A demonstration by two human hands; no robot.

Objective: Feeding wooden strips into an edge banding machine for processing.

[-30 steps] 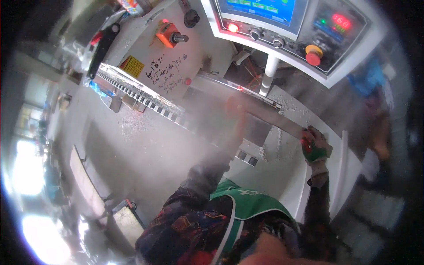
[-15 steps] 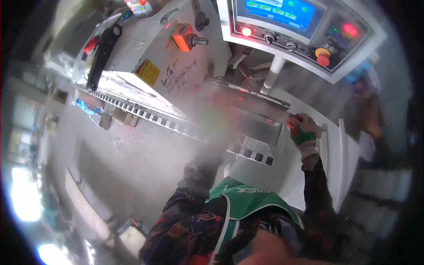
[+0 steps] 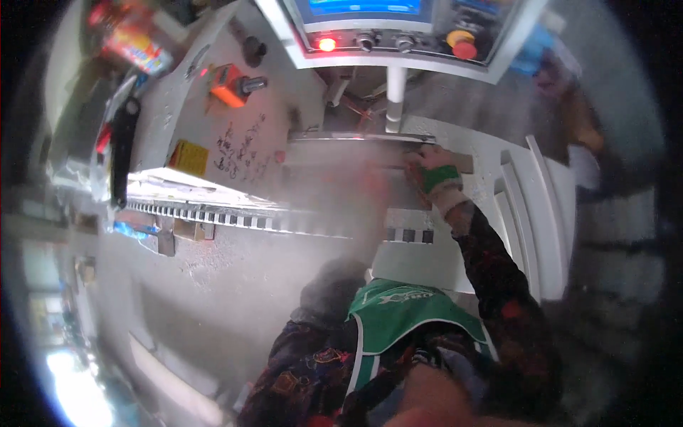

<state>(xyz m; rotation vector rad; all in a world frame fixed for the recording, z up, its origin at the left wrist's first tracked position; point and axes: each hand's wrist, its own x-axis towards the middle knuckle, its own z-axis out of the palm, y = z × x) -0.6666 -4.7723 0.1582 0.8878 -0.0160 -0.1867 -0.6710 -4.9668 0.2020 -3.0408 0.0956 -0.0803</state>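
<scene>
My right hand, in a pale work glove with a green band, is closed at the far side of a grey metal plate. Its fingers bend over a flat grey-brown strip, whose end sticks out to the right. My left hand reaches in from below, left of the plate. Haze and a smear hide its fingers and anything in them. Below the plate runs a black-and-white checked edge.
A control panel with a screen and a red-yellow button hangs ahead on a white post. At left stands a pale machine housing with an orange device. Long white curved strips lie at right.
My right hand has moved left and away from me, from beside the plate's right end to the grey-brown strip. The head view has shifted and turned. My left hand stays in the haze.
</scene>
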